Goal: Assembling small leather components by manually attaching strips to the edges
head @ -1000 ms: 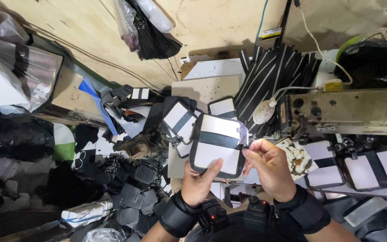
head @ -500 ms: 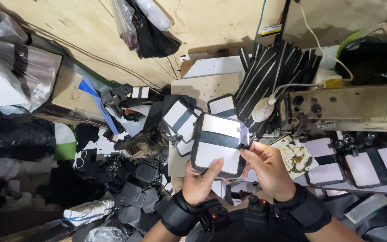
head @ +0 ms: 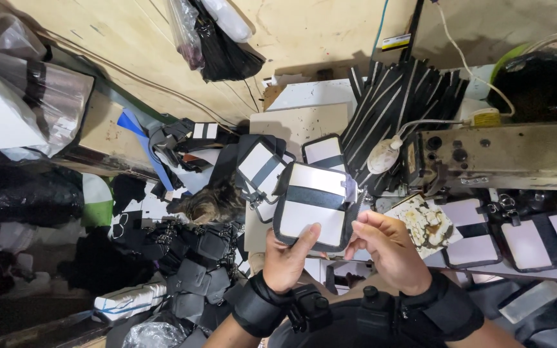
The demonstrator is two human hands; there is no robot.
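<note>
1. The left hand (head: 289,256) is closed on the lower edge of a white panel (head: 314,206), thumb pressed flat on its face.
2. The right hand (head: 388,248) is partly curled; its fingertips (head: 358,227) meet the panel's right edge. Whether they pinch it cannot be told.
3. The panel is white with a black border and one black band across its middle. It is held in front of the person, above the table.
4. More panels (head: 262,169) of the same kind lie just behind it.
5. A sewing machine (head: 498,154) stands to the right, with black strips (head: 401,103) fanned behind it.
6. A cat (head: 204,205) lies to the left, beside a pile of black pouches (head: 195,258).
</note>
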